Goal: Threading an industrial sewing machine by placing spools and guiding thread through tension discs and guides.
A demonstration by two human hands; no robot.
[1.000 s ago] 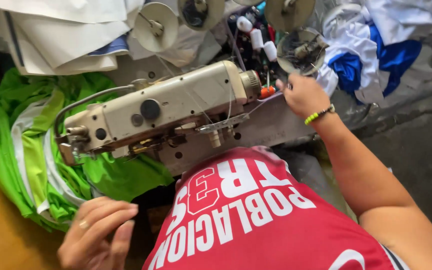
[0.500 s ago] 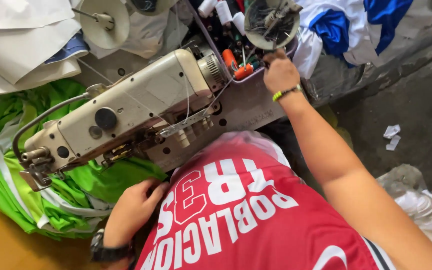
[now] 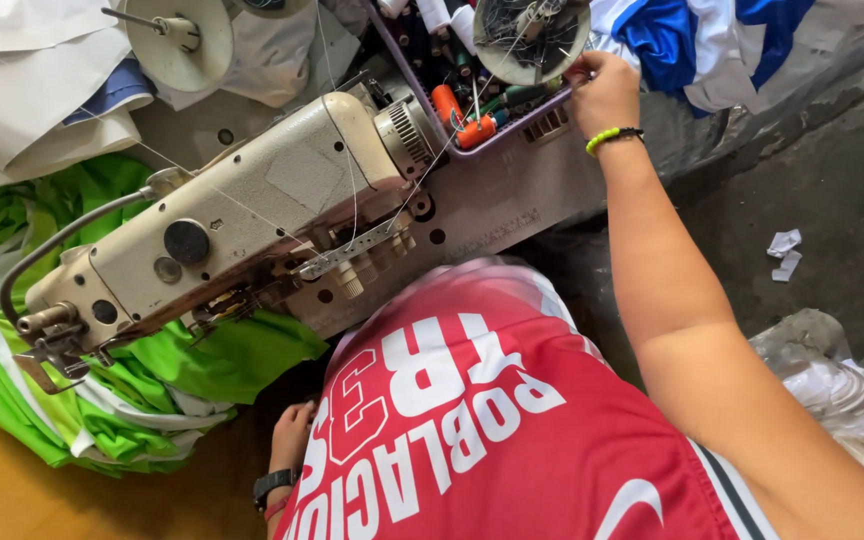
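Right hand (image 3: 604, 92), green bead bracelet at the wrist, stretched out to the far corner of the grey sewing table (image 3: 512, 205), fingers closed around the rim of a round pale dish full of dark tangled thread scraps (image 3: 530, 38). Dish sitting at the right end of a purple plastic tray of thread spools (image 3: 472, 115), orange and green spools just beside it. Left hand (image 3: 292, 438) low beside the red printed jersey (image 3: 492, 420), black watch on the wrist, mostly hidden by the jersey; grip impossible to tell. Beige industrial sewing machine (image 3: 242, 220) lying diagonally between the two hands, bright green and white fabric (image 3: 152, 380) bunched under its needle end. Blue and white cloth (image 3: 692, 40) heaped just past the right hand. White paper scraps (image 3: 782, 255) on the dark floor, well apart.
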